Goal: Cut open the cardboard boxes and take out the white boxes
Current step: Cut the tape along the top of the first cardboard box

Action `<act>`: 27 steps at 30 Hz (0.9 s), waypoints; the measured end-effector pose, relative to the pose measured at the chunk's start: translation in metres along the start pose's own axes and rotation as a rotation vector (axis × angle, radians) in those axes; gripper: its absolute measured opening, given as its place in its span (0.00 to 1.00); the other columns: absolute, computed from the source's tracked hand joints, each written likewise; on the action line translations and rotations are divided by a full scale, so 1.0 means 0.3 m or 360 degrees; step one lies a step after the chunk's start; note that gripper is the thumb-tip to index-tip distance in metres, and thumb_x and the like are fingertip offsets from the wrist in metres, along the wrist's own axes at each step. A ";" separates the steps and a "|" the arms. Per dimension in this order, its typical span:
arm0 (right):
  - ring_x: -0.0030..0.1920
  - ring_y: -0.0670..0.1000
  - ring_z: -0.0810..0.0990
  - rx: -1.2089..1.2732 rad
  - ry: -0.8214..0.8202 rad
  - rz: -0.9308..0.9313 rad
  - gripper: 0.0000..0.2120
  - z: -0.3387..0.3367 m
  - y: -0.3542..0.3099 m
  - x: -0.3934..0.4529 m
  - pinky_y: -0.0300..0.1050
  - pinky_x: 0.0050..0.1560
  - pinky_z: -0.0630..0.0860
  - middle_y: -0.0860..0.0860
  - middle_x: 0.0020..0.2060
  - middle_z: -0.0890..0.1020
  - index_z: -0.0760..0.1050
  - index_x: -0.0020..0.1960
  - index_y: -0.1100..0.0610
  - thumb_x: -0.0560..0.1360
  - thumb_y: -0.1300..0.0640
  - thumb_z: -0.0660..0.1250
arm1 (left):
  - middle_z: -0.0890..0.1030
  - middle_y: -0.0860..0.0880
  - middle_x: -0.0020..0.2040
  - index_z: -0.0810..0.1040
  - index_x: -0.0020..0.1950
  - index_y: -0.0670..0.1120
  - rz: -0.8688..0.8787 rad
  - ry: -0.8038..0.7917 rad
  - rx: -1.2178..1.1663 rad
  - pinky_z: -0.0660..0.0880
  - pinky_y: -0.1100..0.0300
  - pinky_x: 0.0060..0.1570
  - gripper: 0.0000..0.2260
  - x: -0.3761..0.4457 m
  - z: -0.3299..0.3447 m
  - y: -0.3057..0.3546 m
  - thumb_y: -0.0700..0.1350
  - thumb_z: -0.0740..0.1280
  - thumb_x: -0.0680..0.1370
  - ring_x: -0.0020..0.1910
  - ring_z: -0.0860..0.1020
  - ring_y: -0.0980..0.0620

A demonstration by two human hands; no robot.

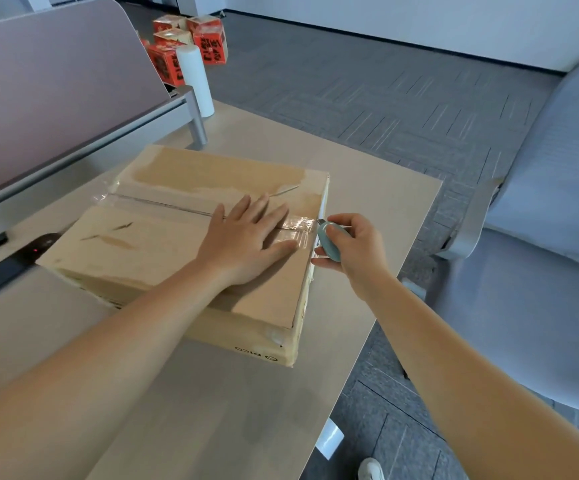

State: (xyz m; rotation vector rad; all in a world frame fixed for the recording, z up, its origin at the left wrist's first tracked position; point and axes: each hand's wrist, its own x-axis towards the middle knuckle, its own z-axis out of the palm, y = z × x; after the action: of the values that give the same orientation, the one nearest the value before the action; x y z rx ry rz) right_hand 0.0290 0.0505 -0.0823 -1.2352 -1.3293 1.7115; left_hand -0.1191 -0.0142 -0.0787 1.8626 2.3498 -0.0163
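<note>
One cardboard box on the desk, my two hands at work on it.

My left hand lies flat, fingers straight, pressing on the box lid across the taped middle seam. My right hand grips one small blue-green cutter, its tip touching the clear tape at the right edge of the box. The lid is still closed, so no white boxes show. At the far end of the desk stands one white roll; on the floor behind it I count four red boxes. One grey chair stands to my right.
</note>
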 end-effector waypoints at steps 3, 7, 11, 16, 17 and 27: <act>0.32 0.48 0.76 0.0023 0.0016 -0.0001 0.04 0.001 0.003 0.003 0.41 0.30 0.80 0.52 0.40 0.73 0.69 0.52 0.59 0.78 0.65 0.58 | 0.45 0.52 0.77 0.47 0.76 0.58 -0.0003 0.0008 -0.0010 0.44 0.47 0.72 0.29 0.002 0.002 -0.002 0.65 0.48 0.77 0.76 0.44 0.50; 0.32 0.49 0.76 0.0017 -0.0014 -0.0011 0.04 -0.002 0.010 0.008 0.41 0.31 0.80 0.51 0.40 0.73 0.69 0.53 0.60 0.78 0.65 0.58 | 0.45 0.52 0.77 0.48 0.76 0.58 -0.0004 0.0019 -0.0026 0.44 0.47 0.72 0.29 0.004 0.004 -0.003 0.65 0.49 0.77 0.76 0.45 0.49; 0.31 0.49 0.75 -0.0086 -0.0086 -0.0060 0.04 -0.010 0.002 0.016 0.39 0.28 0.79 0.52 0.38 0.73 0.69 0.51 0.60 0.78 0.66 0.57 | 0.46 0.52 0.77 0.49 0.76 0.58 -0.0009 0.0026 -0.0035 0.44 0.47 0.72 0.29 0.005 0.004 -0.002 0.64 0.49 0.77 0.76 0.45 0.50; 0.27 0.46 0.75 -0.0504 -0.0204 -0.0184 0.06 -0.035 -0.020 0.039 0.34 0.23 0.74 0.52 0.37 0.74 0.71 0.49 0.59 0.78 0.66 0.57 | 0.47 0.52 0.77 0.50 0.75 0.58 -0.0020 0.0023 -0.0047 0.44 0.47 0.72 0.30 0.005 0.008 -0.001 0.67 0.49 0.76 0.76 0.45 0.50; 0.27 0.46 0.75 -0.0565 -0.0224 -0.0190 0.06 -0.040 -0.023 0.045 0.34 0.23 0.72 0.51 0.37 0.74 0.71 0.48 0.59 0.78 0.66 0.57 | 0.47 0.52 0.77 0.50 0.75 0.58 -0.0022 0.0028 -0.0050 0.44 0.47 0.72 0.29 0.005 0.008 -0.001 0.66 0.50 0.76 0.76 0.45 0.50; 0.23 0.46 0.71 -0.0234 -0.0339 -0.0097 0.12 -0.044 0.019 0.021 0.35 0.21 0.66 0.54 0.32 0.73 0.71 0.42 0.55 0.78 0.68 0.56 | 0.47 0.53 0.77 0.52 0.75 0.59 -0.0033 0.0040 -0.0082 0.44 0.47 0.72 0.28 0.005 0.007 0.002 0.64 0.51 0.77 0.76 0.45 0.50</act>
State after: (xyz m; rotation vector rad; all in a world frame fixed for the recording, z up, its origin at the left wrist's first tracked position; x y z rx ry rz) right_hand 0.0394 0.0591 -0.0902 -1.1025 -1.6269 1.7672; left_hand -0.1186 -0.0127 -0.0809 1.8256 2.3621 0.0653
